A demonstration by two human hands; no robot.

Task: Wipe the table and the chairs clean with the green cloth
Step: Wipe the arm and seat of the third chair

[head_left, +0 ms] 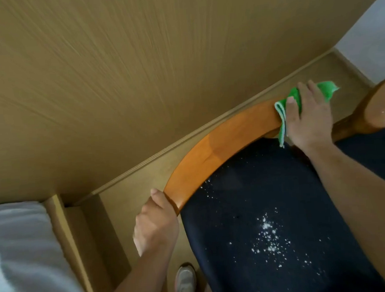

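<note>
- Nearest the camera, two bare forearms are reaching out over a chair's dark seat [270, 220], which is lying speckled with white crumbs [269, 236].
- Left hand [155, 224] is gripping the near-left end of the curved wooden backrest [220, 144], fingers curled round its edge.
- Right hand [307, 120] is pressing the green cloth [294, 99] onto the far-right end of that backrest, fingers fairly straight over it.
- Cloth is bunching out beyond the fingertips and hanging down below the thumb.
- Crumbs are also showing on a second wooden chair part [381, 109] at far right.
- One shoe [184, 284] is standing on the floor, beside white bedding [20, 253].
</note>
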